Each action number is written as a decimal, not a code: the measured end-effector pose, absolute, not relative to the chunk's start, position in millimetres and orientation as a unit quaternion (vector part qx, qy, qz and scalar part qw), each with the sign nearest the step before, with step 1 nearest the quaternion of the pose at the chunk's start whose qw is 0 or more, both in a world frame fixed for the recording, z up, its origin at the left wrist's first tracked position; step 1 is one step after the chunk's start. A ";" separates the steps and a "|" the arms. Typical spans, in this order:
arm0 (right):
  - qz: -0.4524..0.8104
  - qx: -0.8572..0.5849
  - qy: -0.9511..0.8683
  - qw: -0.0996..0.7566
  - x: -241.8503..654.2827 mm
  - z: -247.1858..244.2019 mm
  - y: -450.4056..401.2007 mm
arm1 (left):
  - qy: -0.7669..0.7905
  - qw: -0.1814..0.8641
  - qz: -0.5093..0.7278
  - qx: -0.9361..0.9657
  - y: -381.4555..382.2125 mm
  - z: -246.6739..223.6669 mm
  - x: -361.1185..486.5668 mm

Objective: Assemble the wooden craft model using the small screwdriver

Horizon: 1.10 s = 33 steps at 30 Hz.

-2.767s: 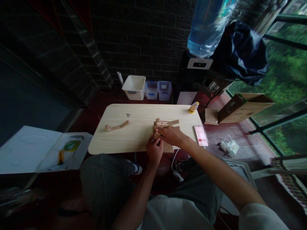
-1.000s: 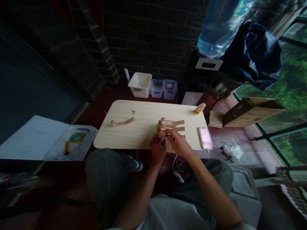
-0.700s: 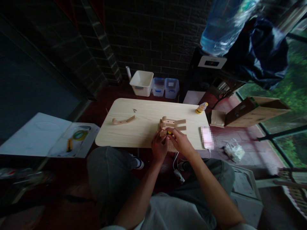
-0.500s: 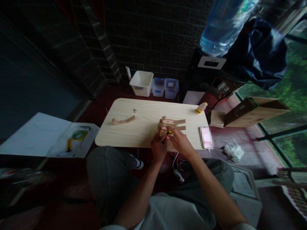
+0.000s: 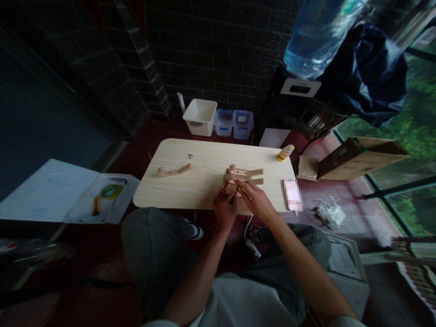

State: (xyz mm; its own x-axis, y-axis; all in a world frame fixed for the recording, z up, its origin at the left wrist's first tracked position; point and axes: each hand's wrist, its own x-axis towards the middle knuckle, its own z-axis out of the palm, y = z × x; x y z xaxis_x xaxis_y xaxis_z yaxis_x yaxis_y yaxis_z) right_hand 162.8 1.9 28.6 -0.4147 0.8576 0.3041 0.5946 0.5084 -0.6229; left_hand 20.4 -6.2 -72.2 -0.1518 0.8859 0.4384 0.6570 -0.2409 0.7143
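A wooden assembly (image 5: 240,173) with curved pieces and flat arms lies near the front edge of the pale table (image 5: 204,156). My left hand (image 5: 226,206) is closed around its near left part. From the right, my right hand (image 5: 256,198) pinches a small yellow and black tool (image 5: 239,188) against the wood; the tool's tip is hidden by my fingers. Apart from these, a curved wooden piece (image 5: 175,171) lies on the left of the table, and a few small metal bits (image 5: 190,156) sit behind it.
A yellow-capped bottle (image 5: 285,153) stands at the table's back right corner, and a pink blurred item (image 5: 293,195) lies at the right edge. White and clear bins (image 5: 200,118) stand behind the table. An open white case (image 5: 117,200) is at the left, cardboard boxes (image 5: 361,159) at the right.
The view has shifted slightly. My right hand has turned a little, and less of the yellow tool shows between its fingers. My left hand stays on the wood.
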 end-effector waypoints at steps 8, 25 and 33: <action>0.185 -0.453 -0.811 0.320 162.7 16.4 3.8 | 0.605 0.133 0.456 0.639 -6.8 -70.9 20.7; 0.231 -0.428 -0.810 0.326 159.6 17.8 1.9 | 0.605 0.128 0.450 0.644 -7.0 -71.2 20.6; 0.229 -0.438 -0.794 0.355 158.3 11.7 2.6 | 0.611 0.136 0.442 0.642 -8.0 -69.2 20.5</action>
